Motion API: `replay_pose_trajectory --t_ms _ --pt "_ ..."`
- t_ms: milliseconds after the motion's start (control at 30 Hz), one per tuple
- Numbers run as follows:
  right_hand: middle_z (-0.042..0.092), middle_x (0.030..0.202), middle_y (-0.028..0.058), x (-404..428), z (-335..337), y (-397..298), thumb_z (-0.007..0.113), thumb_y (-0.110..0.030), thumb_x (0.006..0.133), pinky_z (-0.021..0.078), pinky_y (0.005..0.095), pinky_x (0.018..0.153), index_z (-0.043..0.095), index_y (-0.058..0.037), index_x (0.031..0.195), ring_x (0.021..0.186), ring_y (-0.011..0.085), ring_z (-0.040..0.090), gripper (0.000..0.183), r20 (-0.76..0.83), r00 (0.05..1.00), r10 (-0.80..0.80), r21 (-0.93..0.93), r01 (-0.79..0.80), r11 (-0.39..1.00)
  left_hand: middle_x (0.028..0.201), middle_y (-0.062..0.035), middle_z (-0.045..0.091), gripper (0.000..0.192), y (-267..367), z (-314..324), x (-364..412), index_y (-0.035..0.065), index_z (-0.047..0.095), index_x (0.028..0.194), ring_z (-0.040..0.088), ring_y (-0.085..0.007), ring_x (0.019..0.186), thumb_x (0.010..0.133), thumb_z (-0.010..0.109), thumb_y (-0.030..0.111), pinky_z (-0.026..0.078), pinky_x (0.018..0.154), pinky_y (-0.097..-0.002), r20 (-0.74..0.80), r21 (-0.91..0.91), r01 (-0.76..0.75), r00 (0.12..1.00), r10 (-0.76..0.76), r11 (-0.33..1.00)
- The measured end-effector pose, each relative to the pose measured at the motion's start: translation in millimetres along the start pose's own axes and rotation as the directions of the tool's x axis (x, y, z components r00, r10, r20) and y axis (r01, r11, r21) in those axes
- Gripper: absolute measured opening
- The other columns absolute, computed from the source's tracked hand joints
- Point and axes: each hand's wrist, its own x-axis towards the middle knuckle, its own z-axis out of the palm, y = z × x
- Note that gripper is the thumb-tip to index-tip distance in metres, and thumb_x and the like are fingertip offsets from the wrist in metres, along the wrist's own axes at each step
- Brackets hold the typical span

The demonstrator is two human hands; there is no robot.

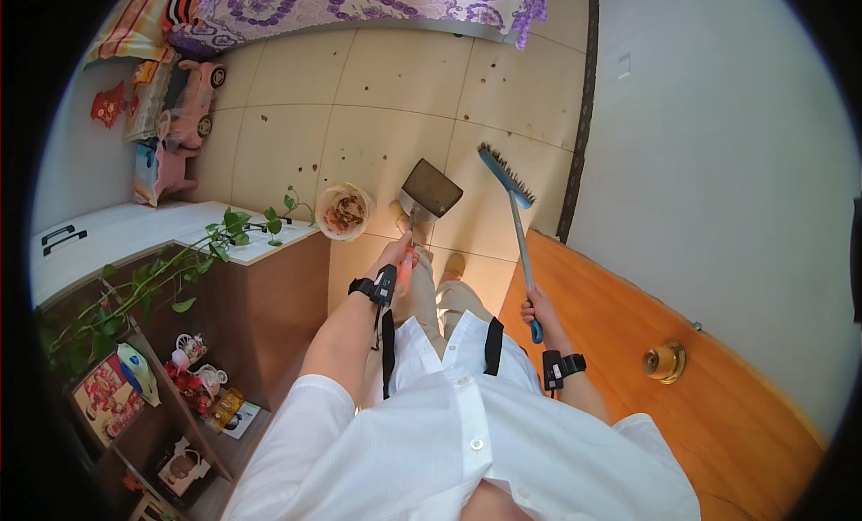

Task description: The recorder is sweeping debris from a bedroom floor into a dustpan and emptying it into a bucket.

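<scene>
My left hand [399, 250] grips the pinkish-red handle of a metal dustpan [432, 189], whose broad pan is held out ahead of my feet. Closed around the lower part of a long handle, my right hand [541, 310] holds a blue brush broom [506, 174] with dark bristles. The broom head is to the right of the dustpan, apart from it. A whitish bucket [345, 212] with brown and reddish waste in it stands left of the pan. Small brown bits [466, 117] are scattered over the tiled floor [397, 63].
A cabinet [289, 285] with a trailing green plant [236, 226] stands at the left. Pink toy vehicles [195, 103] line the far left wall. A bed with a purple-patterned cover [310, 2] lies ahead. An orange wooden door [606, 339] with a knob is at the right.
</scene>
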Motion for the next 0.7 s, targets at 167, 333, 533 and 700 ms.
replay_pose_trajectory --t_ms 167,333,533,700 --pt "0.039 0.063 -0.0010 5 28 -12 0.043 -0.021 0.093 0.0320 0.0162 0.038 0.032 -0.0219 0.131 0.045 0.0040 0.036 0.040 -0.097 0.991 -0.094 0.172 0.110 0.979 0.068 -0.0145 0.050 0.035 49 4 8 0.0028 0.037 0.082 0.043 -0.0121 0.044 0.089 0.046 0.036 0.039 0.037 -0.0194 -0.057 -0.251 0.120 0.989 -0.139 0.960" --pt "0.037 0.062 0.0002 46 71 -47 0.042 -0.021 0.092 0.0355 0.0187 0.039 0.036 -0.0193 0.115 0.047 0.0061 0.039 0.024 -0.128 0.988 -0.086 0.516 0.140 0.845 0.072 -0.0166 0.050 0.033 95 11 14 0.0033 0.037 0.085 0.044 -0.0118 0.046 0.089 0.049 0.034 0.040 0.037 -0.0195 -0.031 -0.266 0.197 0.976 -0.213 0.944" --pt "0.035 0.061 0.0006 98 105 -70 0.040 -0.021 0.092 0.0338 0.0182 0.039 0.032 -0.0170 0.088 0.046 0.0065 0.036 0.009 0.014 0.999 0.034 0.580 -0.035 0.814 0.076 -0.0116 0.051 0.030 146 22 37 0.0044 0.042 0.083 0.045 -0.0100 0.050 0.086 0.057 0.030 0.042 0.043 -0.0185 0.071 0.015 0.221 0.973 -0.221 0.975" --pt "0.036 0.061 -0.0004 58 130 -79 0.041 -0.020 0.093 0.0300 0.0144 0.036 0.038 -0.0196 0.097 0.045 0.0038 0.034 0.006 0.049 0.995 0.086 0.488 -0.099 0.867 0.073 -0.0067 0.051 0.007 169 15 67 0.0040 0.045 0.086 0.044 -0.0079 0.052 0.085 0.051 0.007 0.040 0.045 -0.0174 0.173 0.352 0.156 0.958 -0.227 0.923"
